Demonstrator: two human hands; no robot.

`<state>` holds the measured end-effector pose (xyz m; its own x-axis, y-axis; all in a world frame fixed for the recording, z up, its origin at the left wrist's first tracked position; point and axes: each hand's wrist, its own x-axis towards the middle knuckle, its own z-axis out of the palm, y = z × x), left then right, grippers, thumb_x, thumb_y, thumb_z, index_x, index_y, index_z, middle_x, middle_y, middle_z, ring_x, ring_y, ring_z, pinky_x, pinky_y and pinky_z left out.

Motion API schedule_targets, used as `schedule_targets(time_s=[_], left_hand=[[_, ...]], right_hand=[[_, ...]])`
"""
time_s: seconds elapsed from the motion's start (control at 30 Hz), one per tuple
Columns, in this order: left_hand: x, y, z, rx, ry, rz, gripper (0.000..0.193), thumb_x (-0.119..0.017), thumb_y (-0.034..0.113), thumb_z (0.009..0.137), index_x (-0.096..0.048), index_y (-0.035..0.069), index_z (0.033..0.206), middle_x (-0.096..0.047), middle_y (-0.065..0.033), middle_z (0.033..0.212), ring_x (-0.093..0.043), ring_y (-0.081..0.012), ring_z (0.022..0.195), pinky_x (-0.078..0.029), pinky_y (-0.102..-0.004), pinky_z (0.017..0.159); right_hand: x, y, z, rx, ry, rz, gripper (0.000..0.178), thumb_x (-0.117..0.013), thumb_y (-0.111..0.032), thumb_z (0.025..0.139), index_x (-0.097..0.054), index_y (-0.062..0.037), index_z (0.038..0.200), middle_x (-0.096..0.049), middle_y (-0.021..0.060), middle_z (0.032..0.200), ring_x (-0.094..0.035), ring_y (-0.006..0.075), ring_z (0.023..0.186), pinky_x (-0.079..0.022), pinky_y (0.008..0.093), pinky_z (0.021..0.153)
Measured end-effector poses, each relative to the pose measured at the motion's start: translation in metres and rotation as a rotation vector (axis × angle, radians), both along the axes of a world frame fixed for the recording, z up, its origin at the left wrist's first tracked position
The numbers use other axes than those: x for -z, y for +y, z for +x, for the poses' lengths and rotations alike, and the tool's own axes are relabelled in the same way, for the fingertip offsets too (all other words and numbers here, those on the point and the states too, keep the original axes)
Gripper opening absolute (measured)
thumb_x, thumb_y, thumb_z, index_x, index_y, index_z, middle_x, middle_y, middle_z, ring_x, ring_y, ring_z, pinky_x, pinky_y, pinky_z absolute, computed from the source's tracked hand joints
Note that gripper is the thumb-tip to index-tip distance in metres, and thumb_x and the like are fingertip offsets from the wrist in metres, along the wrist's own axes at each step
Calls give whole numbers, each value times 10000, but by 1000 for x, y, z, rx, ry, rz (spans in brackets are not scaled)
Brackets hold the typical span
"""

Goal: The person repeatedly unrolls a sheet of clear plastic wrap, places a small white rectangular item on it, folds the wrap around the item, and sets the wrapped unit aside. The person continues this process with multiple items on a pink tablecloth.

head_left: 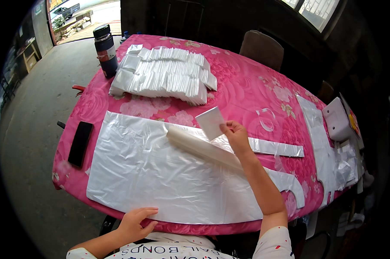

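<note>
1. Two bare hands working at an apron-shaped white plastic sheet (160,177), laid flat; landmark for all below.
2. Right hand (237,136): thumb and fingers pinch a folded white plastic square (211,122), held over the sheet's far edge.
3. Left hand (136,224): at the sheet's near edge, fingers loosely spread, nothing visible in grasp; contact unclear.
4. Step, judged: handling one folded square. Next move likely calls for a steady pinch so folds stay closed.
5. Surface: pink floral tablecloth (242,101) under sheet; rows of folded white packets (169,71) beyond it; black smartphone (80,143) left of it.
6. Room: concrete floor (39,112) left of sheet, chair (262,49) beyond.
</note>
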<state>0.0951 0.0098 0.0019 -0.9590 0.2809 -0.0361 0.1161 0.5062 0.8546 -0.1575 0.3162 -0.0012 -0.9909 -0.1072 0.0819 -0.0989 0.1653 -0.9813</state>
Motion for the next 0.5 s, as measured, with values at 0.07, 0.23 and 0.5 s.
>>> schedule_targets(time_s=[0.07,0.23,0.5], left_hand=[[1,5,-4,83,66,-11,263,-686,72,721,-620,34,972,-634,-100,1055,-627,-237,919,-509,-310,766],[1,9,-4,93,130,-34,250,-679,75,724,-627,47,966,-635,-102,1048,-636,-244,883,-520,-307,723],[2,10,-23,161,303,-139,309,-656,82,721,-604,62,1025,-608,-84,1103,-615,-247,892,-518,-325,720]], right_hand=[[9,34,-41,223,-73,45,244,-624,-200,842,-613,25,936,-623,89,947,-552,134,894,-424,282,801],[29,61,-62,380,138,890,381,-615,-290,829,-599,37,1024,-599,176,1057,-524,286,1036,-373,392,907],[-8,50,81,-148,233,751,452,-627,-301,812,-564,13,1132,-556,178,1134,-497,332,1052,-357,409,944]])
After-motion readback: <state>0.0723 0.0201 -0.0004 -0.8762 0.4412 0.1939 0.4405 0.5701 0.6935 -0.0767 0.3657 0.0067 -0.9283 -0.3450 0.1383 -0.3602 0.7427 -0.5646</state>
